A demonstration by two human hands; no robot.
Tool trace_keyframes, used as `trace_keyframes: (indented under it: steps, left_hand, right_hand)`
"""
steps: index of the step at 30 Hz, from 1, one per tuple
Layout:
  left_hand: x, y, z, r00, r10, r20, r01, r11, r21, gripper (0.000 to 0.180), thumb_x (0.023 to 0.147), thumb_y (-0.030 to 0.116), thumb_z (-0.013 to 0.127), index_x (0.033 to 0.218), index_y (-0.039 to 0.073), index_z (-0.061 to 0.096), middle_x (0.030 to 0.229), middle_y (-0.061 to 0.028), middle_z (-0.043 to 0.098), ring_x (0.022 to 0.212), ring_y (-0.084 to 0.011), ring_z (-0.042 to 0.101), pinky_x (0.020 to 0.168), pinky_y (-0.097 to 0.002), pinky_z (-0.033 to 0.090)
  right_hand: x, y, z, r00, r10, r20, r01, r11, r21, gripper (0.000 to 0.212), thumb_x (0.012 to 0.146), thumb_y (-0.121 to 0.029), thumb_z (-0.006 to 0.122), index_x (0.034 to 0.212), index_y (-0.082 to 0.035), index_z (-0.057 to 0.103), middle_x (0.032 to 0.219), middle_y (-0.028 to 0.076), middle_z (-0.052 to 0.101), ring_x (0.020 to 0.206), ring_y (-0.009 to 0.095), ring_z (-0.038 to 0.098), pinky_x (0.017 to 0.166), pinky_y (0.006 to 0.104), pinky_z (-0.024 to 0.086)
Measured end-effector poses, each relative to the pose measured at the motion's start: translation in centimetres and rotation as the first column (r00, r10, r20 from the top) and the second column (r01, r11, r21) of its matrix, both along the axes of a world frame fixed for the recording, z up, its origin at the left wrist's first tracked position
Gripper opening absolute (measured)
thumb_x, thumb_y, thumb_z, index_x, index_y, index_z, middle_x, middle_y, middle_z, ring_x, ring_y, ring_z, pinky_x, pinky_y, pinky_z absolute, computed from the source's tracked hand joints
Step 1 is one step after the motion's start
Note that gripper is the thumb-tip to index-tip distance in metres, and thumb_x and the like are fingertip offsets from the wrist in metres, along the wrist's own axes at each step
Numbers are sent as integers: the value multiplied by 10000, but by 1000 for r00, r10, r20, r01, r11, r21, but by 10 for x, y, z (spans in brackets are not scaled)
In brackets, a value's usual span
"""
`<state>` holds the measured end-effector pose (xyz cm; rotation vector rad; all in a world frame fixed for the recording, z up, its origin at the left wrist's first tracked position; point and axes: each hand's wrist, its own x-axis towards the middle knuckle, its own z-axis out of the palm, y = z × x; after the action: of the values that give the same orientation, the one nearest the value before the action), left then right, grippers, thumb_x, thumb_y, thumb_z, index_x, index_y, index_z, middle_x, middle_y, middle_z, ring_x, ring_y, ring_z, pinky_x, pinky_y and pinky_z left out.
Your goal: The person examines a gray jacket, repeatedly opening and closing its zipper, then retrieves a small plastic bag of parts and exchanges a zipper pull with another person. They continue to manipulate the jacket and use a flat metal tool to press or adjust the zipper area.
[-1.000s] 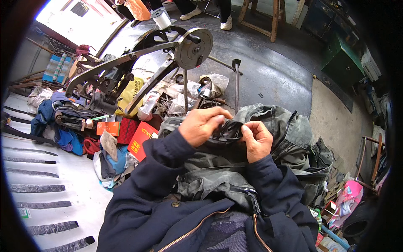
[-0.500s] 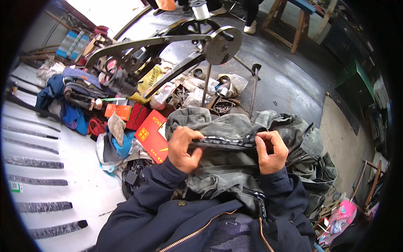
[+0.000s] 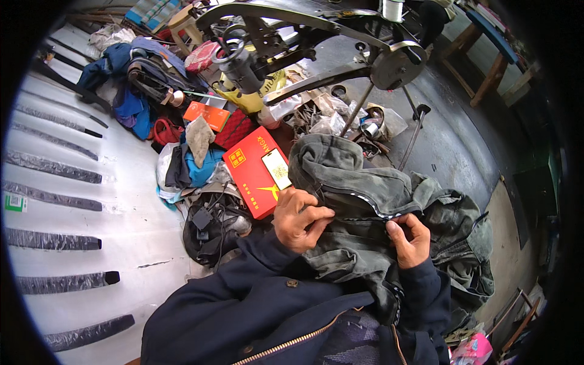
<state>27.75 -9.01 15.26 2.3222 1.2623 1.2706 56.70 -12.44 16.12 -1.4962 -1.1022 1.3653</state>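
A worn grey-green jacket [image 3: 359,243] lies bunched across my lap, with a dark zipper strip [image 3: 365,199] marked by white flecks curving along a fold. My right hand [image 3: 412,240] pinches the jacket's edge at the lower end of that strip. To its left, my left hand [image 3: 298,220] has thumb and forefinger brought together at a dark seam of the same jacket; the other fingers are curled. The seam runs roughly straight between the two hands.
A hand-cranked sewing machine [image 3: 316,45] with a round wheel [image 3: 398,66] stands beyond the jacket. A red box [image 3: 252,173] with a pale card [image 3: 277,169] lies left of my hands. Wrapped black straps [image 3: 55,239] line the white surface at left, near piled cloth and bags.
The view has shifted, so surroundings appear farther right or lower. Earlier both hands held the flecked strip stretched between them; now it curves loosely above the left hand, whose fingers have drawn together.
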Motion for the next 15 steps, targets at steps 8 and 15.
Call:
trace_keyframes:
  steps: [8, 15]
  left_hand:
    - [2, 14, 7, 995, -14, 102, 18, 999, -41, 305, 792, 111, 875, 1067, 160, 754, 944, -34, 612, 860, -269, 604, 806, -412, 470]
    - [-3, 44, 16, 962, 138, 237, -41, 927, -372, 221, 930, 104, 771, 1123, 54, 676, 1019, -126, 650, 920, -315, 655, 821, -376, 524]
  right_hand:
    - [-1, 0, -4, 997, -53, -58, 52, 998, -23, 151, 970, -101, 789, 961, -3, 673, 852, -49, 623, 762, 32, 526, 685, 224, 426]
    - [-5, 0, -1, 982, -82, -169, 84, 996, 6, 108, 989, -88, 745, 1001, -12, 670, 839, -44, 624, 729, 38, 533, 659, 225, 426]
